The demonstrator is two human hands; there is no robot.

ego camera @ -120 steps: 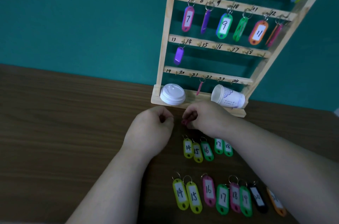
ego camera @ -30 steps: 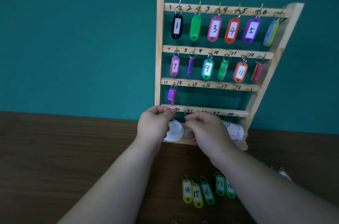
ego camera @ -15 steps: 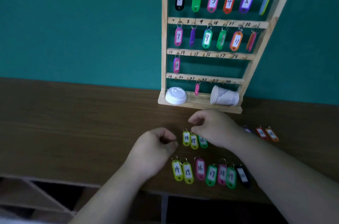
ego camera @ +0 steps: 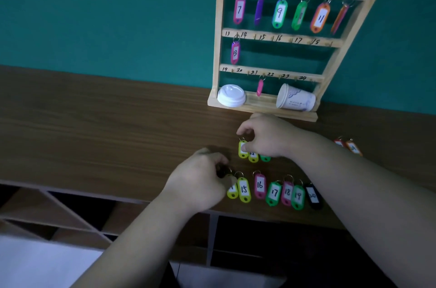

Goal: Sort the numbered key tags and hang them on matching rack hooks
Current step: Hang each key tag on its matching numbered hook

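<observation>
Far yellow tag (ego camera: 242,154) lies flat on the table (ego camera: 118,122), leftmost of a short row in front of the rack (ego camera: 217,28). Its long axis runs away from the person, ring end toward the rack. The right hand (ego camera: 271,139) reaches it from the right, thumb on the tag's upper face and forefinger curled over the ring, so this grip is grasping the tag at its ring end. The thumb covers the number, which cannot be read.

Near yellow tag (ego camera: 232,193) heads a second row closer to the table edge, touching tag 15 (ego camera: 244,190) on its right and lying along the same axis. The left hand (ego camera: 198,181) is curled over its ring end with the thumb tip on the tag. Whether this grip has closed on the ring cannot be told.

On the rack's third rail only tag 13 (ego camera: 235,53) hangs; hook 14 (ego camera: 254,37), just right of it, is bare. That hook lies beyond and well above both hands, almost straight ahead of the right hand, which is the nearer of the two.

Judged from this layout, the step in hand is picking up the next tag in sequence. The lift should lead with the ring end, so the tag hangs below the grip as the ring meets the hook.
</observation>
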